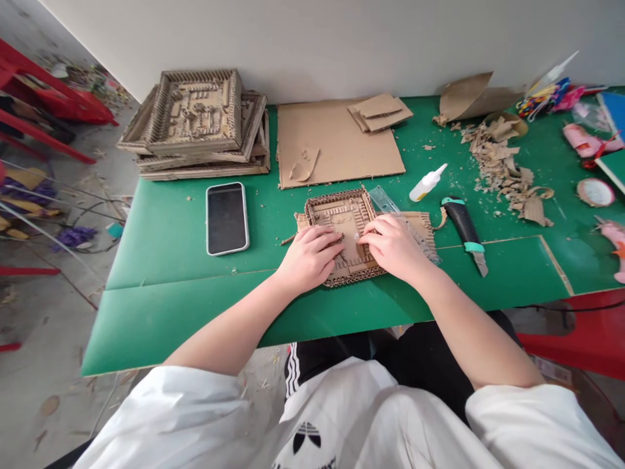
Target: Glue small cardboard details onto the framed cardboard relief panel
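A small cardboard frame model (347,215) with corrugated walls and ridged strips inside lies on the green table. My left hand (311,255) rests over its left side, fingers pressed together near a small brown piece inside. Over the right side is my right hand (394,246), its fingers closed near the model's middle; whatever they hold is too small to make out. Under the model's right side lie a corrugated cardboard strip (424,225) and a clear ruler (385,200). A white glue bottle (426,185) and a black and teal cutter (463,225) are to the right.
Stacked cardboard models (198,124) stand at the back left, a phone (227,218) in front of them. A flat cardboard sheet (336,146) lies behind the model. Cardboard scraps (508,169) and a tape roll (595,193) are at the right. The table's near edge faces my lap.
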`<state>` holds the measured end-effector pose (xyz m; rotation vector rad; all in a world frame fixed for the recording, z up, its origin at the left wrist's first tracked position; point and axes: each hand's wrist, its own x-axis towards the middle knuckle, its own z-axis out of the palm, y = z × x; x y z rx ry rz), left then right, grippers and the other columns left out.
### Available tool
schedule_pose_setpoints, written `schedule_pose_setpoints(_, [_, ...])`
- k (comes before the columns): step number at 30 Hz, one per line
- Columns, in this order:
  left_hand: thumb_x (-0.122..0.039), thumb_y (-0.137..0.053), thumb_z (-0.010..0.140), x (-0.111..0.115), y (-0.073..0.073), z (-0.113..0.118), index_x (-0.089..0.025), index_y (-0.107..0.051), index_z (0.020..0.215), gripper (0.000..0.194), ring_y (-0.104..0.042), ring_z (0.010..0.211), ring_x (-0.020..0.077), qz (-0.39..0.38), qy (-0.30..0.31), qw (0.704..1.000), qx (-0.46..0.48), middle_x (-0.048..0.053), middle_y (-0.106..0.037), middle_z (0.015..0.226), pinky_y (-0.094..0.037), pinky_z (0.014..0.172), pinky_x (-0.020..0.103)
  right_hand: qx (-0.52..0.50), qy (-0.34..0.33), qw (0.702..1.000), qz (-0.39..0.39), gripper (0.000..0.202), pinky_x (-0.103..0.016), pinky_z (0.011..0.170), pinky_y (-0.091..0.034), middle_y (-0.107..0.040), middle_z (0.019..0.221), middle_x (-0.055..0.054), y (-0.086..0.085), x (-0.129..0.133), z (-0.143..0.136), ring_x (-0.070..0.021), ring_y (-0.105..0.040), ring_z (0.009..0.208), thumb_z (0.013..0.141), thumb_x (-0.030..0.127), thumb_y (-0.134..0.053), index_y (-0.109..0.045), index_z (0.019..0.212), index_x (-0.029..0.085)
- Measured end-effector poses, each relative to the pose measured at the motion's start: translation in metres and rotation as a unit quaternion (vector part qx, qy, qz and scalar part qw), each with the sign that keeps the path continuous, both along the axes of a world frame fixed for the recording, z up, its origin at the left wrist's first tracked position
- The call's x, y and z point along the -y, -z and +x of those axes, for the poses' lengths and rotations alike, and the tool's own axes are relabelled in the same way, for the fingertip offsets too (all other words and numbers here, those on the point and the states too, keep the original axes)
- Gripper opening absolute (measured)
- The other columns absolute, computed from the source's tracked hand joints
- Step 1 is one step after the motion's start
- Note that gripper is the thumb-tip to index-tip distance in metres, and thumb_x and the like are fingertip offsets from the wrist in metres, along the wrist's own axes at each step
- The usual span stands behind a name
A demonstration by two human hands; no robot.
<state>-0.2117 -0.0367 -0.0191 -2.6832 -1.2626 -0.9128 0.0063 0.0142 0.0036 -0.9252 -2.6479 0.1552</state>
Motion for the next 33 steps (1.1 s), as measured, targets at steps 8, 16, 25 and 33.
schedule_pose_setpoints(8, [-0.011, -0.051, 0.083, -0.006, 0.000, -0.013, -0.019, -0.069, 0.099, 0.025, -0.062, 0.086, 0.0185, 0.042, -0.137, 0.983, 0.112, 0.007, -0.066, 0.091, -0.053, 0.076, 0.035, -0.056, 0.005, 0.998, -0.013, 0.027, -0.041, 0.089, -0.048, -0.067, 0.092, -0.008, 0.004, 0.009, 0.002, -0.0229, -0.054, 0.098, 0.084, 0.007, -0.046, -0.070, 0.088, 0.018])
schedule_pose_setpoints(16, [-0.027, -0.063, 0.083, -0.012, -0.001, -0.027, -0.021, -0.072, 0.086, 0.011, -0.066, 0.069, 0.0127, 0.013, -0.209, 0.957, 0.200, 0.001, -0.069, 0.075, -0.053, 0.065, 0.024, -0.148, 0.213, 0.965, 0.031, 0.015, -0.042, 0.083, -0.049, -0.069, 0.087, -0.008, 0.004, -0.013, 0.066, -0.0235, -0.059, 0.089, 0.086, 0.026, -0.055, -0.068, 0.086, 0.020])
schedule_pose_setpoints(25, [-0.030, -0.059, 0.086, -0.017, 0.003, -0.031, -0.021, -0.072, 0.088, 0.016, -0.066, 0.073, 0.0159, 0.007, -0.226, 0.960, 0.164, 0.002, -0.072, 0.078, -0.054, 0.072, 0.030, -0.067, 0.254, 0.965, 0.009, 0.017, -0.043, 0.080, -0.049, -0.067, 0.082, -0.009, 0.025, -0.029, 0.106, -0.0247, -0.057, 0.084, 0.083, 0.032, -0.060, -0.070, 0.078, 0.019])
schedule_pose_setpoints(33, [-0.026, -0.054, 0.089, -0.008, -0.051, 0.007, -0.021, -0.066, 0.107, 0.022, -0.064, 0.102, 0.0183, -0.041, -0.071, 0.976, 0.200, 0.007, -0.068, 0.108, -0.053, 0.090, 0.035, -0.381, 0.198, 0.866, -0.257, 0.016, -0.027, 0.053, -0.052, -0.068, 0.075, -0.001, -0.031, 0.009, 0.067, -0.0118, -0.060, 0.057, 0.074, 0.037, -0.070, -0.068, 0.079, 0.022])
